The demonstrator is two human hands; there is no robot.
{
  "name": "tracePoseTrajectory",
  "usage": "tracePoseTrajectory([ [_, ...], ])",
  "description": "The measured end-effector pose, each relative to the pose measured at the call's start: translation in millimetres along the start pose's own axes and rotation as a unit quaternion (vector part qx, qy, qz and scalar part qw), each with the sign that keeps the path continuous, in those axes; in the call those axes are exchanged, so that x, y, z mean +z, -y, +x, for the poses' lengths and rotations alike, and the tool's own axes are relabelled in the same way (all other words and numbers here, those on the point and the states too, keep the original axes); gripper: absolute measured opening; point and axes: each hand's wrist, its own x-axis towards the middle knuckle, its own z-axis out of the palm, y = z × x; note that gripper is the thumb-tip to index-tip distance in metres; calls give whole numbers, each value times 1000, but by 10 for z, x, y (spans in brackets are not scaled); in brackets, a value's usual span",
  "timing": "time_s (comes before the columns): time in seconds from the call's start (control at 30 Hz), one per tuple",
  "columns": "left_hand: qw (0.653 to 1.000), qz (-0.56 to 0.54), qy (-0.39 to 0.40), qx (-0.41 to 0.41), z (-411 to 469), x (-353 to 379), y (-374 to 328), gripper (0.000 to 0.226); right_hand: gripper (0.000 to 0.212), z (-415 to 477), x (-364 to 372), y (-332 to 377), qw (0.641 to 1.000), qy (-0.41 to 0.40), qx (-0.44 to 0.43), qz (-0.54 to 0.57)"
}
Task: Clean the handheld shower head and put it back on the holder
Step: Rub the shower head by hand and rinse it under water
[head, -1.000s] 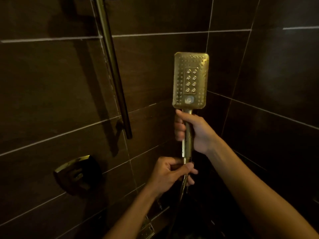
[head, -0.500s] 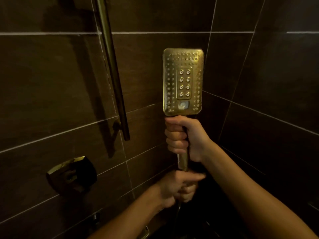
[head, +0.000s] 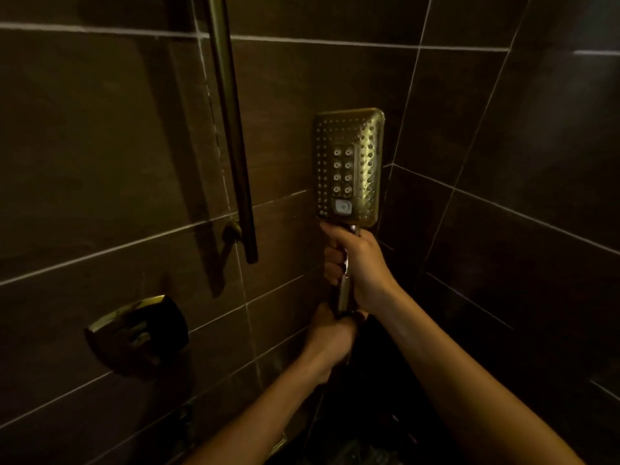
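A: Entry 1. Where is the shower head [head: 349, 167]?
B: Upright, with the spray face toward the camera, in front of the tiled wall [head: 100, 146] near the corner. It is rectangular and brass-coloured. There is a pale button at the lower edge of the face.

A: Right hand [head: 355, 263]?
B: Wrapped round the upper part of the handle, directly under the head. The topmost finger touches the head's lower edge. It has a firm grip, with the fingers curling in on the left side of the handle.

A: Left hand [head: 330, 337]?
B: Directly below the right, at the handle's bottom end. It is closed in a fist round that end. The back of the hand faces the camera, so the fingertips are hidden. A short bare stretch of handle shows between the two hands.

A: Surroundings?
B: A vertical rail [head: 231, 129] stands left of the head, apart from it. Its lower end is about level with the right hand. A wall control [head: 134, 333] sits lower and further left. The light is dim, and below the left hand it is too dark to tell anything.
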Motion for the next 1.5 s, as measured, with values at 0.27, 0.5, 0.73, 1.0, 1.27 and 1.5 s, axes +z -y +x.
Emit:
tracePoseTrajectory([
  [0.27, 965, -7, 257, -46, -119, -579, 34, 41, 34, 48, -92, -259, 981, 187, 35, 32],
  [0.5, 997, 80, 7, -10, -34, -1353, 452, 43, 19, 213, -100, -668, 955, 41, -41, -290],
  [0.73, 977, -1, -190, -98, -22, -2576, 1228, 25, 28, 285, -425, -1304, 900, -116, 7, -420],
  [1.0, 942, -46, -298, -148, -62, -3308, 1526, 41, 43, 188, -642, -1854, 884, -185, 119, -412],
  [1.27, 945, -36, -276, -173, 33, -3438, 1602, 58, 42, 57, -655, -2079, 863, -238, 137, -423],
  [1.5, 956, -51, -233, -168, 28, -3455, 1677, 53, 41, -112, -694, -2119, 862, -258, 135, -414],
])
